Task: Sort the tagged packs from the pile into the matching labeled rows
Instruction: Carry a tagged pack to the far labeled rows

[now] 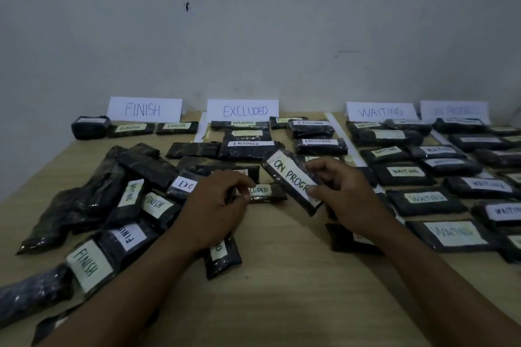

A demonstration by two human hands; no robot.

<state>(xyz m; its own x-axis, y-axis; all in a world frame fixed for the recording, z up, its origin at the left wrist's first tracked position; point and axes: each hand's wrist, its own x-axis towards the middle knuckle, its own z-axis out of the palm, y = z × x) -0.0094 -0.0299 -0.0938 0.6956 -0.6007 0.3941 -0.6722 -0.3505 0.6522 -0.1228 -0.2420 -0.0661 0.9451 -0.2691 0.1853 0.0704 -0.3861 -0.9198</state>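
right hand (346, 194): thumb and fingers pinch the ON PROGRESS pack (293, 180), held tilted, on the near side of the EXCLUDED sign (243, 111) and slightly right of it
left hand (217, 205): fingers curled on the end of an EXCLUDED pack (266, 191), looks like a pinch; pack lies flat on the bench (282, 276), near side of the EXCLUDED sign
pile (112, 205): mixed tags, near and left of the EXCLUDED sign
target: far-right sign (454, 111), well right of the EXCLUDED sign, past the WAITING sign (380, 112); lettering blurred, probably ON PROGRESS
step: carry the ON PROGRESS pack to that row
how: tag up, pass over the WAITING packs (428, 198) not through them, lay it parallel to its neighbours, let go once flat
risk: glossy wrap could slip from a narrow pinch
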